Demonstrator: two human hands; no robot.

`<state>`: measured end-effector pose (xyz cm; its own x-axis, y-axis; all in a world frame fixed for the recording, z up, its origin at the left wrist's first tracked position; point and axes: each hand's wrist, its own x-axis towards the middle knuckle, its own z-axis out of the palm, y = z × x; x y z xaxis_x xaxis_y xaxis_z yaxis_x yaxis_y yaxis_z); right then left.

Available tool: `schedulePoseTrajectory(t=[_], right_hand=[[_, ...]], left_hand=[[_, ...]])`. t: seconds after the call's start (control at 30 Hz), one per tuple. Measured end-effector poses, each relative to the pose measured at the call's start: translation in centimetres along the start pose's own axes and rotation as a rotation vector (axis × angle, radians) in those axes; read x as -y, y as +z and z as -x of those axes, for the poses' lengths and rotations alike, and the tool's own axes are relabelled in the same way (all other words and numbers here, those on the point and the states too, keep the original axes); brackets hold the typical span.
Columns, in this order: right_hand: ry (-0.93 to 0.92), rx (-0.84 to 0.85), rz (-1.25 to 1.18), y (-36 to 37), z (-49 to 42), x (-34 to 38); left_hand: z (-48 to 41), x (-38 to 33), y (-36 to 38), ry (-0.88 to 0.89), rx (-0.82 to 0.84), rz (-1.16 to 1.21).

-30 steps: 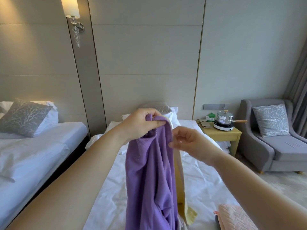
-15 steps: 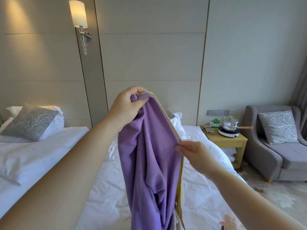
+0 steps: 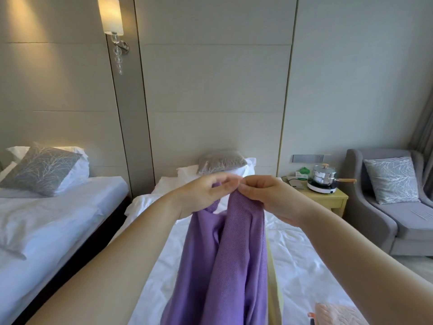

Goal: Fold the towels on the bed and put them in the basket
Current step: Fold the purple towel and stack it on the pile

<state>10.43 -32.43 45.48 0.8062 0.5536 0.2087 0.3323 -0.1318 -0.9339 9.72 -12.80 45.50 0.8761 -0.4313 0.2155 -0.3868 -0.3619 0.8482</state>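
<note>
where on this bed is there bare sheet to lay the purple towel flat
Bare sheet lies right of the purple towel, up to the pillows; a narrower strip left of it. Crowded: pink towel at the near right.

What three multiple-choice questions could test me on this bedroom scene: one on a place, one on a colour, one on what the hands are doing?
1. Where does the steel pot stand?
A. On a bookshelf
B. On a hot plate on the bedside table
C. On a windowsill

2. What colour is the towel held up over the bed?
A. Green
B. Purple
C. Black

3. How is the towel held?
A. By one hand alone
B. By neither hand; it lies flat
C. Both hands pinch its top

Answers:
1 B: the pot sits on the white plate on the yellow table.
2 B: the hanging cloth is plainly purple.
3 C: the left hand and right hand meet at its top, with their fingers curled on the cloth.
</note>
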Motion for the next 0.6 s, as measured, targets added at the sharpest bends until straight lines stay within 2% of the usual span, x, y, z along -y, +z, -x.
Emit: schedulePoseTrajectory(t=[0.1,0.2,0.33,0.43,0.6], right_hand=[[0.007,0.015,-0.086,-0.5,0.4,-0.3],[-0.01,0.035,-0.13,-0.6,0.9,-1.0],[-0.055,0.048,-0.135,-0.3,1.5,-3.5],[-0.015,0.004,-0.029,0.1,1.8,-5.8],[0.075,-0.034,0.145,0.6,2.2,-8.1]], left_hand=[[-0.2,-0.4,0.3,-0.058,0.081,-0.014],[-0.4,-0.8,-0.1,-0.095,0.092,-0.144],[-0.6,-1.9,-0.9,-0.002,-0.081,-0.203],[-0.6,-2.3,-1.0,0.064,-0.219,-0.108],[-0.7,-2.3,-1.7,0.119,-0.474,-0.091]])
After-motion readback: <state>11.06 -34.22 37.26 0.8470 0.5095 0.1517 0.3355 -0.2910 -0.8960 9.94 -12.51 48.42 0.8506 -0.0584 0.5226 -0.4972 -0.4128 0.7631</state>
